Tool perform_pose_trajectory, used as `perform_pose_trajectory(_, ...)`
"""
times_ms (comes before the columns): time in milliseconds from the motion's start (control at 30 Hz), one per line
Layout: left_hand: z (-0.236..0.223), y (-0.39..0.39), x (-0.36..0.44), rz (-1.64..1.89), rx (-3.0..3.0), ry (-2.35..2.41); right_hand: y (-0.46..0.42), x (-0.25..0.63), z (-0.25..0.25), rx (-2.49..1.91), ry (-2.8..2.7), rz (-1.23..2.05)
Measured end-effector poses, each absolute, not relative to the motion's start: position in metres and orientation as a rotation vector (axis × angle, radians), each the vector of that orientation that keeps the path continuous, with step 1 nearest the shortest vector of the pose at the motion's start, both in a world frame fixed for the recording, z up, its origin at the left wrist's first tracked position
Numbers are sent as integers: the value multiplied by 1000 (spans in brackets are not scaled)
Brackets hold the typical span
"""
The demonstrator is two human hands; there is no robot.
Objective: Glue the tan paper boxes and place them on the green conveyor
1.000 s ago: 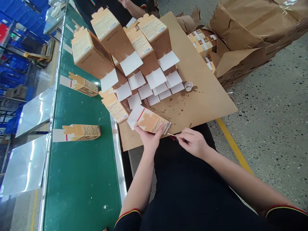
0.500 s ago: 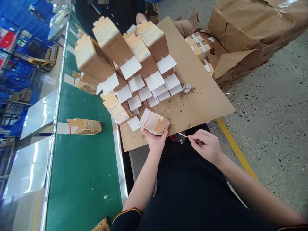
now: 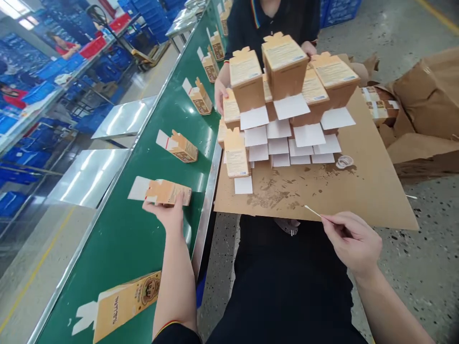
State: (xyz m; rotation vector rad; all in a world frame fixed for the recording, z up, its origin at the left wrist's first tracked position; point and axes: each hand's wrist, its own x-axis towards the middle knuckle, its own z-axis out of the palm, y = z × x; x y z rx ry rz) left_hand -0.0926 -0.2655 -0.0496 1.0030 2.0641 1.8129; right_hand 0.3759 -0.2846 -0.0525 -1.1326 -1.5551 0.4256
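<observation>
My left hand (image 3: 167, 209) is closed around a small tan carton (image 3: 167, 192) at the green conveyor belt (image 3: 143, 243). The carton lies on its side, its white flap pointing left. Whether it rests fully on the belt I cannot tell. Between thumb and fingers, my right hand (image 3: 353, 241) pinches a cotton swab (image 3: 313, 210) above the near edge of a brown cardboard sheet (image 3: 380, 191). Stacked cartons (image 3: 247, 95) with white flaps hanging toward me stand on that sheet. To their right is a small clear plastic cup (image 3: 344, 162), with wet spots around it.
More cartons (image 3: 179, 145) lie along the belt, and a larger-looking one (image 3: 124, 303) is near me. Behind the stack is a co-worker (image 3: 279, 19), one hand (image 3: 221, 93) at a carton. A torn brown paper package (image 3: 426, 105) sits on the right. Metal tables (image 3: 91, 177) flank the belt.
My left hand has moved left from the cardboard's edge to the belt with the carton. My right hand still pinches the swab. The view has turned left, showing more of the belt and co-worker.
</observation>
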Motion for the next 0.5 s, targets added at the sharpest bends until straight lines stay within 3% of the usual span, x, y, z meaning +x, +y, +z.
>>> perform_pose_trajectory(133,-64,-272,-102,1807,759,2202,-270,360,-46,-1075,-1593,478)
perform_pose_trajectory(267,-66,-298,-76,1972,1046,2417,-273,361,-45,-1047,-1580,492)
perform_pose_trajectory(367,-61,-280,-45,1851,1139,1987,-278,365,-47,-1071,-1562,468)
perform_pose_trajectory(500,-51,-214,-7,1491,828,1552,-281,366,-47,-1105,-1534,482)
